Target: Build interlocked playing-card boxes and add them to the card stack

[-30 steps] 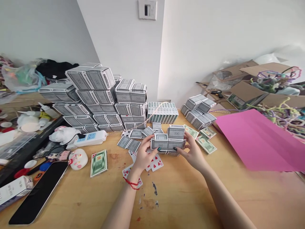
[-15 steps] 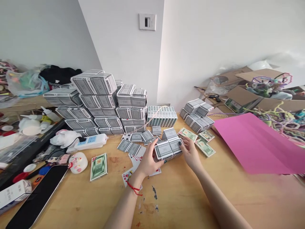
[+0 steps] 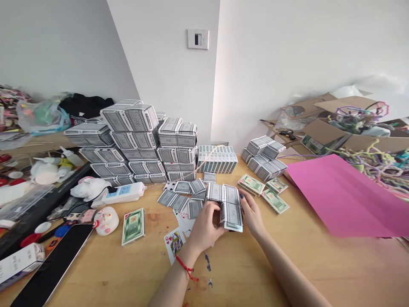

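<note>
Between my hands is a block folded from grey-backed playing cards (image 3: 230, 202), tilted and turned so that its card backs face me. My left hand (image 3: 207, 224) grips its left side, with the fingertips partly hidden behind it. Fingers of my right hand (image 3: 252, 213) press on its right edge. Loose and folded playing cards (image 3: 177, 200) lie just left of the block. A face-up queen card (image 3: 175, 242) rests beside my left wrist. Green card packs (image 3: 275, 200) lie to the right of my right hand.
Tall stacks of folded card blocks (image 3: 137, 140) stand at the back left, and a smaller stack (image 3: 265, 157) at the back right. A row of card packs (image 3: 217, 160) lies between. A pink sheet (image 3: 348, 196) covers the right; a phone (image 3: 54, 268) and power strip (image 3: 124, 193) lie left.
The card block has been turned and tilted in my hands, moving slightly toward me. My left hand has shifted lower and to the right. The camera view has tilted up slightly.
</note>
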Demonstrator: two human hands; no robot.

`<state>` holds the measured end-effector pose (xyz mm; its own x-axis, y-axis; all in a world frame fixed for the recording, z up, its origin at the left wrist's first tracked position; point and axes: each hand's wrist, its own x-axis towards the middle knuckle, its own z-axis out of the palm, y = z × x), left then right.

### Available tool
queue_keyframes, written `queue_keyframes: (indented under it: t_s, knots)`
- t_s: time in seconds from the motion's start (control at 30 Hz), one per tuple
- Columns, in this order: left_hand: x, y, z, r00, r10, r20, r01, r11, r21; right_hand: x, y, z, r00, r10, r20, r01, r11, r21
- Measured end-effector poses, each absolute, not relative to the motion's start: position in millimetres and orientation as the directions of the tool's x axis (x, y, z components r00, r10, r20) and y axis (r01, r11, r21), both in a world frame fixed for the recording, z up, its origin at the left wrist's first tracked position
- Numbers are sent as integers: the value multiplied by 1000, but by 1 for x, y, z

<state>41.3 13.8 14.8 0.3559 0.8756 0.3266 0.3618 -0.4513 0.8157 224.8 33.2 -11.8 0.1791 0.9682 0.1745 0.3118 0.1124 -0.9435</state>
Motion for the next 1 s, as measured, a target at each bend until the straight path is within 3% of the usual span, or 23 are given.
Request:
queue_keyframes:
  t_s: [0.1, 0.2, 0.43, 0.67, 0.9, 1.0]
  knots:
    - [39, 14, 17, 374, 867, 329, 387, -469, 794, 222, 30, -7, 129, 989, 73, 169, 51, -984]
    - [38, 13, 20, 365, 854, 371, 374, -500, 781, 221, 27, -4, 25, 996, 88, 110, 85, -990]
    - [36, 12, 24, 350, 844, 406, 321, -515, 795, 224, 24, -1, -108, 985, 135, 150, 150, -977]
    - [34, 16, 21, 274, 883, 381, 205, -441, 874, 243, 24, 17, -434, 892, 125, 142, 205, -968]
    - [42, 15, 18, 222, 931, 289, -26, -290, 957, 245, 25, 17, -410, 895, 172, 227, 283, -932]
    - [43, 16, 20, 210, 935, 285, 22, -295, 955, 244, 27, 15, -395, 897, 199, 252, 314, -915]
